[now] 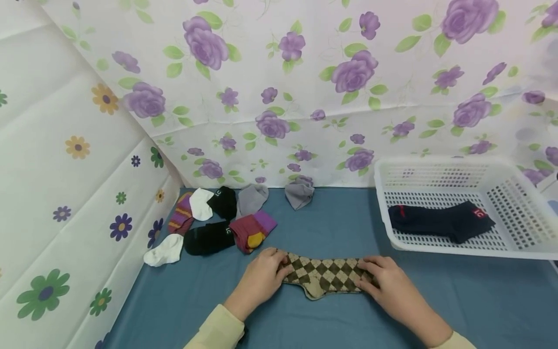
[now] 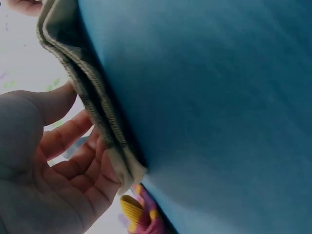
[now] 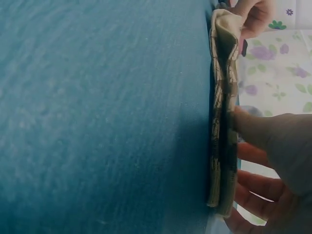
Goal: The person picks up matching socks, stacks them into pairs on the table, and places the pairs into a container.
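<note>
My left hand (image 1: 261, 276) and right hand (image 1: 391, 286), fingers parted, touch the brown-and-beige diamond-patterned knitted sock (image 1: 324, 275) beneath, whose layers uneven pressing could shift.

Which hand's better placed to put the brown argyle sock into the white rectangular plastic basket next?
Probably the right hand: it holds the argyle sock at the end nearer the basket; the left hand is farther.

White lettering (image 1: 480, 213) on the navy sock (image 1: 436, 221) and two black socks (image 1: 207, 239) is too small to read.
</note>
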A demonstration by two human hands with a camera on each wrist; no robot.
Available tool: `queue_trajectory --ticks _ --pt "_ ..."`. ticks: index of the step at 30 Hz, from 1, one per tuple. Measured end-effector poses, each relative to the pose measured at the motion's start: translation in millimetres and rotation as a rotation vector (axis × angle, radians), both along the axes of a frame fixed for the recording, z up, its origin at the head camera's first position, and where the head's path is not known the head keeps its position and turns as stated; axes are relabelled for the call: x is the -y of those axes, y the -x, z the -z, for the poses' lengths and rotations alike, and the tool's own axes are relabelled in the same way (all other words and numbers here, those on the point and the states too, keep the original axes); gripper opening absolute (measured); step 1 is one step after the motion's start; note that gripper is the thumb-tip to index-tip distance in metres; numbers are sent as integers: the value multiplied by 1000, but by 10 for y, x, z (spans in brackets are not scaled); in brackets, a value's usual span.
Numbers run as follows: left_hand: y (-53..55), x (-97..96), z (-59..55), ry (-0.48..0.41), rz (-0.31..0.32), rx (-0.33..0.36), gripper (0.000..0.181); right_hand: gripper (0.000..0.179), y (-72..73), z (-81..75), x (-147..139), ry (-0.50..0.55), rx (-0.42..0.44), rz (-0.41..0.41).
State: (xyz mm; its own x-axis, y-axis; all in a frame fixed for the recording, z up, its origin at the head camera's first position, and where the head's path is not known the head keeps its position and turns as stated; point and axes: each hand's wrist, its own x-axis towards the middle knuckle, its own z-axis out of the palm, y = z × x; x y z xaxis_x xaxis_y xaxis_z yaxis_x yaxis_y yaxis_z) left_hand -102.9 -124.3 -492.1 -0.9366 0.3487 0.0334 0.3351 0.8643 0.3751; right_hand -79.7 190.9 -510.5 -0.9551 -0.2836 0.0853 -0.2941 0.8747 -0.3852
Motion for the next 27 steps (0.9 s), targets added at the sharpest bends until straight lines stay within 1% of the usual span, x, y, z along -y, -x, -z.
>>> queue_trajectory --ticks 3,7,10,12,14,18,20,23,25,27 --pt "-4 28 35 -43 -29 50 24 41 0 31 -3 -31 -14 -7" --pt "13 66 87 -87 -60 104 27 42 -5 48 -2 -40 -29 -4" --pt "49 88 113 -112 -67 157 29 42 -9 54 -8 -34 -24 3" --pt "79 94 110 -124 -70 199 31 42 -10 60 -13 -28 -16 8" --pt "116 86 77 -125 -70 232 32 42 -9 62 -21 -18 -12 15" --pt "168 60 29 -114 -82 268 35 42 -1 52 -21 -6 1 27" --pt "170 52 19 -115 -88 271 35 42 8 33 -8 -7 15 30" --pt "142 56 7 -109 -84 244 33 39 28 -19 17 -4 28 32" --pt "113 67 -11 -101 -77 189 28 36 38 -60 21 19 34 41" --pt "89 79 -34 -83 -80 103 24 32 42 -101 13 38 29 72"
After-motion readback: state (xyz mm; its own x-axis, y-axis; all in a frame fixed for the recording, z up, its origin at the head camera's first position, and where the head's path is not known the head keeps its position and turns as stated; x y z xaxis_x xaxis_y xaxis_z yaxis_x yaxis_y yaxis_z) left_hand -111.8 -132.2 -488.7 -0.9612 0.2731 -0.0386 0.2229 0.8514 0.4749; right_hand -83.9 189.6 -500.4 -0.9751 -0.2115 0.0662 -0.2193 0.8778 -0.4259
